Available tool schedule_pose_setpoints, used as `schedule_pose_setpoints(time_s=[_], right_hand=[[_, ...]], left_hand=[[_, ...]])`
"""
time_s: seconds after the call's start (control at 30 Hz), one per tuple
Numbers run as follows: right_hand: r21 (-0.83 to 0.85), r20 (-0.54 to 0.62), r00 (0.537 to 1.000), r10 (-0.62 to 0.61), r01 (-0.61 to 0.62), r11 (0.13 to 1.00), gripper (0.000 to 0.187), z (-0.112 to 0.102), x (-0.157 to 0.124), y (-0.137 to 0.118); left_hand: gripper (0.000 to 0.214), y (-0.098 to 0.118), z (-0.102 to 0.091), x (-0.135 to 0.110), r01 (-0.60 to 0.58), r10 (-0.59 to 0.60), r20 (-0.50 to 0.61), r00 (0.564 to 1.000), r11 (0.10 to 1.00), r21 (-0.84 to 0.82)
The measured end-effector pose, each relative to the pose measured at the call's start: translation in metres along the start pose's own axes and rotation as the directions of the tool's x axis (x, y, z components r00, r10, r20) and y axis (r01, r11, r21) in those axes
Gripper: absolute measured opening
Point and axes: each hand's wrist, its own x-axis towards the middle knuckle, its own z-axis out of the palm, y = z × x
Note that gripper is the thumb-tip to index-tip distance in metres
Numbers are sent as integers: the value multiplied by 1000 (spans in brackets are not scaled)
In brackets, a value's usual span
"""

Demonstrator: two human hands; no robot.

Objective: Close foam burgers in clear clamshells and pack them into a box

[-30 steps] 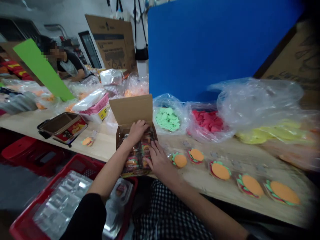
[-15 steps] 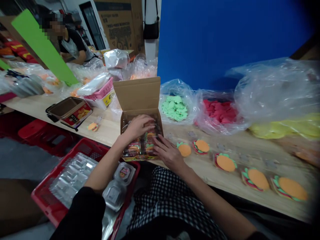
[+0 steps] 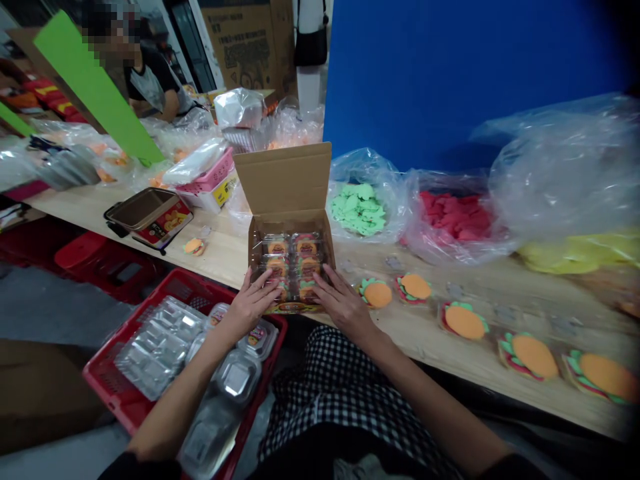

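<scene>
A cardboard box stands on the table with its lid raised. Inside sit two columns of clear plastic packs with toy burgers showing through them. My left hand lies over the box's front left corner, fingers stretched onto the nearest packs. From the front right, my right hand reaches over the box wall, its fingers spread on the packs. Neither hand is closed around anything. To the right, several open clear packs hold toy burgers with orange buns.
A red basket with clear plastic containers is below the table edge at left. Bags of green pieces and red pieces line the back. A brown tub stands left of the box. A person sits across the table.
My left hand has drawn back from over the middle of the box to its front left corner, uncovering the packs. My right hand stays at the right side. The view has shifted slightly.
</scene>
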Motion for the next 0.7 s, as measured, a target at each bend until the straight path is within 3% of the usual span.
schedule_pose_setpoints(time_s=[0.13, 0.33, 0.43, 0.53, 0.6, 0.7], right_hand=[[38, 60, 998, -4, 2, 999, 30, -1, -3, 6], [32, 42, 999, -34, 33, 999, 32, -2, -4, 7], [22, 40, 999, -14, 14, 1000, 29, -5, 1, 4], [4, 9, 999, 37, -37, 999, 21, -7, 9, -2], [-2, -2, 998, 57, -57, 998, 19, -7, 13, -5], [17, -5, 999, 44, -44, 999, 18, -5, 14, -7]], left_hand=[[43, 6, 4, -3, -9, 8, 24, 1000, 1000, 8], [41, 6, -3, -4, -15, 19, 90, 996, 999, -51], [30, 6, -6, -2, 147, -156, -45, 987, 977, -156], [27, 9, -3, 3, 367, -429, -223, 875, 890, -271], [28, 11, 3, 7, 410, -485, -254, 837, 863, -296], [30, 12, 15, 7, 410, -471, -241, 849, 873, -263]])
